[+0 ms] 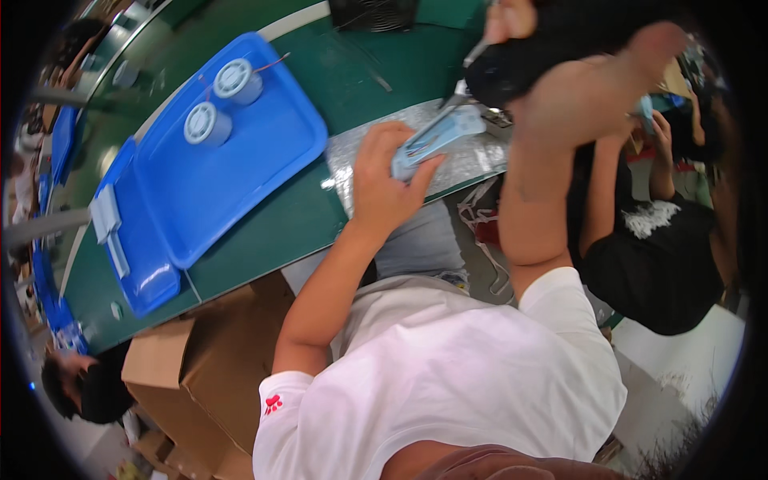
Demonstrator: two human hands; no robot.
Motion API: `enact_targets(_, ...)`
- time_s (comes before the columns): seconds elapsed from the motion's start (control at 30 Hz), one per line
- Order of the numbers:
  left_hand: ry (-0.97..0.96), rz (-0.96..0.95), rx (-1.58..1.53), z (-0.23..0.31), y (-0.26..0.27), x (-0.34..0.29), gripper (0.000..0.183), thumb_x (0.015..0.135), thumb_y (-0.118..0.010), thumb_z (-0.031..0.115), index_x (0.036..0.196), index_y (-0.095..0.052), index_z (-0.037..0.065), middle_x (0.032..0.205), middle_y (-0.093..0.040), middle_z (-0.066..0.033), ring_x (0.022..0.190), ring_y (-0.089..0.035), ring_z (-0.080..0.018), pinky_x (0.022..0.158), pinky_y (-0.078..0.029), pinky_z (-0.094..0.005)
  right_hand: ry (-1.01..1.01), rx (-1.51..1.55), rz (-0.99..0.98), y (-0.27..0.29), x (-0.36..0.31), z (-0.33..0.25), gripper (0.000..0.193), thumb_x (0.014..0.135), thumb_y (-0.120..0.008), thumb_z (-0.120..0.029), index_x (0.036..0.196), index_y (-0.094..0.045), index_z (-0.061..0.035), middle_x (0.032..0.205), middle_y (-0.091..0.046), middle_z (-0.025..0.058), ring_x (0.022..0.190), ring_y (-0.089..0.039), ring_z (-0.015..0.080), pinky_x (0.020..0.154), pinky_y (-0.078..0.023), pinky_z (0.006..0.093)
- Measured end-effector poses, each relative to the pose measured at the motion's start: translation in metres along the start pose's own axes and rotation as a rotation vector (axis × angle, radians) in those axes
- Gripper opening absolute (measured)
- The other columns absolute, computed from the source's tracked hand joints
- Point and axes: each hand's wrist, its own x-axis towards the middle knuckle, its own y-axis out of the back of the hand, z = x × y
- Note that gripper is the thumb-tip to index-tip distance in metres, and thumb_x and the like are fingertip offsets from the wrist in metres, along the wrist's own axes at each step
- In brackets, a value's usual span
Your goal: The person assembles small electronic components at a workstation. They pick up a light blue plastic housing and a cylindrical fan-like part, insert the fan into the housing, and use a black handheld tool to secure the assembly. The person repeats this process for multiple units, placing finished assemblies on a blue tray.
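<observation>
My left hand (382,178) is closed round a light-blue elongated plastic housing (448,136), its near end between thumb and fingers. A slim grey strip runs along the housing's top; I cannot tell whether it is a tool or part of the housing. The housing is over a silvery mat (352,150) at the table's near edge. My right hand (588,92) is raised to the right of it, smeared by motion, with its fingers unclear. Beside it is a dark object (496,76), too blurred to name. Above that show fingers (510,20) whose owner I cannot make out.
A blue tray (240,228) on the green table (276,220) holds two light-blue round vented parts (206,126) with thin wires. Another blue tray (152,280) beside it carries pale pieces (106,216). A cardboard box (232,352) stands below left. A co-worker in black (656,264) sits at right.
</observation>
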Motion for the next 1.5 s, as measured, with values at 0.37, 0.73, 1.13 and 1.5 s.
enact_targets(0.37, 0.007, -0.010, 0.024, -0.001, -0.008, 0.003, 0.036, 0.079, -0.085, 0.007, 0.106, -0.062, -0.001, 0.106, -0.065, -0.0187, 0.094, -0.065, -0.0348, 0.085, -0.051, -0.0389, 0.006, 0.360, -0.142, 0.015, 0.017, -0.024, 0.061, 0.109, -0.039, -0.056, 0.136, -0.045, -0.0026, 0.086, -0.063, 0.0159, 0.061, -0.064, 0.0196, 0.054, -0.054, 0.0305)
enact_targets(0.73, 0.038, -0.030, 0.003, 0.000, 0.002, -0.001, 0.031, 0.083, -0.078, 0.008, 0.108, -0.061, -0.002, 0.106, -0.064, -0.0199, 0.095, -0.063, -0.0364, 0.084, -0.050, -0.0394, 0.670, -0.448, -0.114, 0.066, 0.061, -0.029, 0.036, 0.112, -0.046, -0.041, 0.116, -0.052, -0.0057, 0.077, -0.061, 0.0081, 0.052, -0.058, 0.0137, 0.048, -0.048, 0.0250)
enact_targets(1.13, 0.088, -0.036, -0.003, -0.002, 0.000, -0.001, 0.033, 0.084, -0.079, 0.008, 0.110, -0.060, -0.001, 0.107, -0.063, -0.0194, 0.095, -0.063, -0.0366, 0.086, -0.050, -0.0400, 0.513, -0.327, -0.061, 0.061, 0.047, -0.016, 0.046, 0.110, -0.046, -0.048, 0.114, -0.055, -0.0035, 0.076, -0.060, 0.0085, 0.051, -0.057, 0.0150, 0.047, -0.048, 0.0275)
enact_targets(1.5, -0.023, -0.001, 0.031, -0.002, -0.004, -0.002, 0.034, 0.078, -0.082, 0.009, 0.105, -0.063, 0.002, 0.107, -0.064, -0.0175, 0.095, -0.064, -0.0374, 0.083, -0.052, -0.0422, 0.305, -0.288, 0.035, 0.006, 0.007, -0.020, 0.078, 0.101, -0.037, -0.075, 0.085, -0.058, -0.0015, 0.064, -0.056, 0.0072, 0.051, -0.059, 0.0170, 0.048, -0.051, 0.0286)
